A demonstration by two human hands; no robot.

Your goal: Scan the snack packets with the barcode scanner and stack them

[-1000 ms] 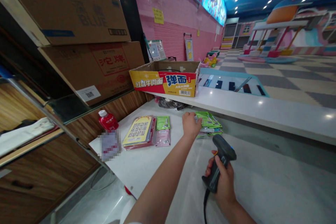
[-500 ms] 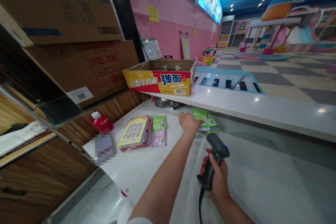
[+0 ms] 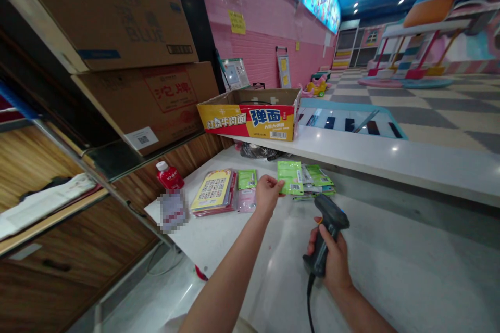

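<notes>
My left hand (image 3: 267, 195) pinches the lower left corner of a green packet (image 3: 289, 176), which is lifted with its printed side and barcode facing me. Right beside it lies a pile of green and pale packets (image 3: 318, 176) on the white desk (image 3: 289, 265). My right hand (image 3: 335, 260) is wrapped round the handle of a black barcode scanner (image 3: 328, 221). The scanner's head is just in front of the pile, and its cable runs down toward me. Left of my left hand, another green packet (image 3: 247, 179) lies above a pink packet (image 3: 246, 201).
A stack of cards in plastic sleeves (image 3: 214, 192) and a red bottle (image 3: 170, 177) stand to the left. A noodle carton (image 3: 250, 122) sits on the raised white ledge (image 3: 351, 148) behind. Large cardboard boxes (image 3: 144, 104) fill the shelf at left.
My left hand has drawn a green packet off the pile toward the left and raised it. My right hand still holds the scanner. The view has shifted slightly.
</notes>
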